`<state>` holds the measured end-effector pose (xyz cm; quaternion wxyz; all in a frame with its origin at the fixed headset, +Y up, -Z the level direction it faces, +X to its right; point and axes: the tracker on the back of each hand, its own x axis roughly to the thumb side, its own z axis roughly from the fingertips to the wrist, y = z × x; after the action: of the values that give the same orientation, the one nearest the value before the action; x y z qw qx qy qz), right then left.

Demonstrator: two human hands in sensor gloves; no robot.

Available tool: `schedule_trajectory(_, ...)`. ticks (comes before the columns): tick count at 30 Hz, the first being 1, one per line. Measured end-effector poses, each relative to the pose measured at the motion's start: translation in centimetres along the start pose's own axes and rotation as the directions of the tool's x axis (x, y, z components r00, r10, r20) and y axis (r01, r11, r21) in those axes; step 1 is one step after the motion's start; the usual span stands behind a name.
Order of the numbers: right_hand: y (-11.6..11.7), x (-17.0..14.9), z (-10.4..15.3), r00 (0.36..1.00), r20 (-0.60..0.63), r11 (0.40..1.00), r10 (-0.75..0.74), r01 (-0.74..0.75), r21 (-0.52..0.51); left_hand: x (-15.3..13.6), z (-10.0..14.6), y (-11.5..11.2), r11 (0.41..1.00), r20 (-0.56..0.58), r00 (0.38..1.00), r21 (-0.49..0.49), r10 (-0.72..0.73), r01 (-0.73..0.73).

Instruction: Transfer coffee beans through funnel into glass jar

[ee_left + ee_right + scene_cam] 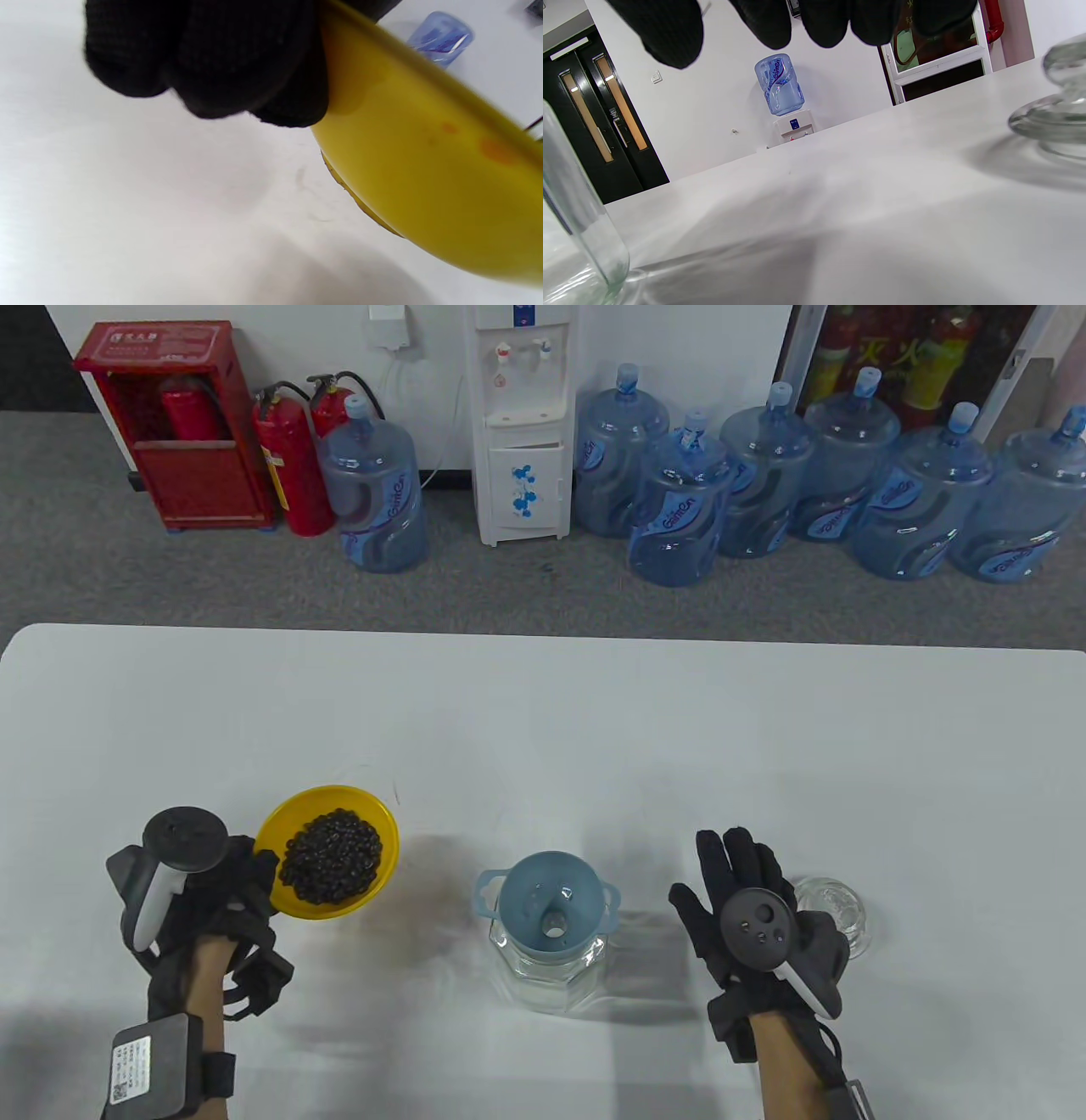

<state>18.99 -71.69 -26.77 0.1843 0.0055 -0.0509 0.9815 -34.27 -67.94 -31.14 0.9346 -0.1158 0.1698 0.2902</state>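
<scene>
While the left hand (216, 899) grips one yellow bowl (333, 848) of coffee beans (331, 857), right hand (747, 899) lies spread, empty. One funnel (547, 903) atop one glass jar (547, 976); one lid (836, 912). White table (543, 712); eight water bottles (679, 504) behind.

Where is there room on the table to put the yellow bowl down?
The far half of the table, beyond everything, is bare. So is the strip between the yellow bowl and the jar with the blue funnel. The gap between the jar and the right hand is narrow, and the glass lid sits right beside that hand.
</scene>
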Motion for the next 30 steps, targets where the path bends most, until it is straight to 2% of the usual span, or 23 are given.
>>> schedule_trajectory(6, 0.1, 0.0, 0.0, 1.000, 0.002, 1.000, -0.007, 0.007, 0.001, 4.9, 2.0, 0.2, 1.000, 0.112, 0.994, 0.009, 0.001, -0.002)
schedule_trajectory(14, 0.1, 0.0, 0.0, 1.000, 0.004, 1.000, -0.003, 0.003, 0.003, 10.4, 4.5, 0.2, 0.996, 0.244, 0.966, -0.014, 0.084, -0.083)
schedule_trajectory(19, 0.1, -0.1, 0.0, 1.000, 0.000, 1.000, -0.011, 0.011, 0.000, 12.7, 5.4, 0.0, 0.991, 0.308, 0.942, -0.043, 0.131, -0.124)
schedule_trajectory(30, 0.0, -0.3, 0.1, 1.000, -0.001, 1.000, -0.021, 0.021, -0.012, 16.5, 7.4, -1.9, 0.998, 0.431, 0.900, -0.038, 0.059, -0.047)
